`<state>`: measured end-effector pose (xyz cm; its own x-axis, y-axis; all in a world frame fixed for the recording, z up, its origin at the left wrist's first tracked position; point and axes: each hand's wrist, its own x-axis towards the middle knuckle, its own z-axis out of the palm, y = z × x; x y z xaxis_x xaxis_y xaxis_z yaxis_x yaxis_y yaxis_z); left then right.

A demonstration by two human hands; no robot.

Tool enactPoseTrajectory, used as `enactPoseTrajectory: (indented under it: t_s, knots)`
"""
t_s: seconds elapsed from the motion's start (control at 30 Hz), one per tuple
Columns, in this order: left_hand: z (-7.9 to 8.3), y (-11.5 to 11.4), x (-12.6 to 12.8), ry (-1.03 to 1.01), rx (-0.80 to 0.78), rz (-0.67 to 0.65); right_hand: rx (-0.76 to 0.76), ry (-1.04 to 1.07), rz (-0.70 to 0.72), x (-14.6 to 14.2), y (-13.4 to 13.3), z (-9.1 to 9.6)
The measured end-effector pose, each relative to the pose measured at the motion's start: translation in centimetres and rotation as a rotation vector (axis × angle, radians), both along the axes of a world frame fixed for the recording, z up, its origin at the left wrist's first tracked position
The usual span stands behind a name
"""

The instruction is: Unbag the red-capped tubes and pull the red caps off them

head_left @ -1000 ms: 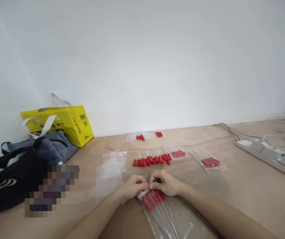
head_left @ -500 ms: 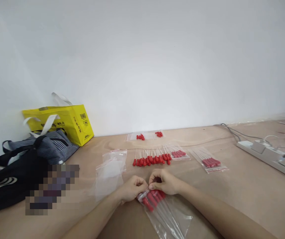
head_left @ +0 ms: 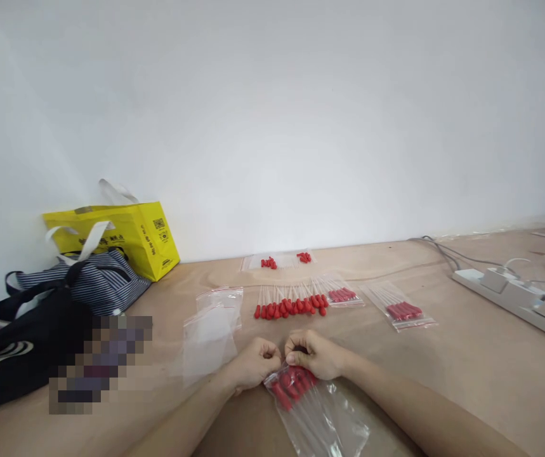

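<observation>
My left hand (head_left: 256, 363) and my right hand (head_left: 316, 354) meet at the near middle of the wooden table (head_left: 467, 355). Both pinch the top edge of a clear zip bag (head_left: 320, 416) that holds several red-bulbed droppers, their red ends up by my fingers. The bag lies on the table toward me. Just beyond my hands, a row of loose red-bulbed droppers (head_left: 291, 304) lies side by side.
Empty zip bags (head_left: 212, 330) lie to the left. Filled dropper bags (head_left: 398, 308) sit right of the loose row, and more (head_left: 279, 260) lie by the wall. A yellow bag (head_left: 124, 235), striped bag (head_left: 89, 279) and black bag (head_left: 19, 346) crowd the left. A power strip (head_left: 519, 295) with cables lies right.
My hands and the bag's top edge have shifted slightly toward me and pressed closer together; the bag's red ends bunched up a little.
</observation>
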<state>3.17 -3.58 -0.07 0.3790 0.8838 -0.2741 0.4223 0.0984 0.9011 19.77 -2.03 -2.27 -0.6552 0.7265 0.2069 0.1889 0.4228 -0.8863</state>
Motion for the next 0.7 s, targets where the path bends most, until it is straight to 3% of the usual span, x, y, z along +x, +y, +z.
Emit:
enactPoseTrajectory:
  t_s: [0.13, 0.27, 0.43, 0.6, 0.7]
  knots:
    - [0.0, 0.0, -0.3, -0.016, -0.008, 0.049, -0.049, 0.156, 0.053, 0.5, 0.7, -0.3]
    - [-0.5, -0.4, -1.0, -0.114, -0.026, 0.175, -0.142, 0.211, -0.074, 1.7, 0.7, -1.1]
    - [-0.7, -1.4, -1.7, -0.278, -0.056, 0.28, 0.1, -0.008, -0.176, 3.5, -1.2, -0.6]
    - [-0.5, -1.9, -2.1, -0.2, -0.09, 0.182, 0.284, -0.177, -0.156, 4.4, -2.6, 0.1]
    - [-0.7, -1.8, -2.4, -0.092, -0.025, 0.107, 0.351, -0.238, -0.154, 4.3, -2.6, -0.2]
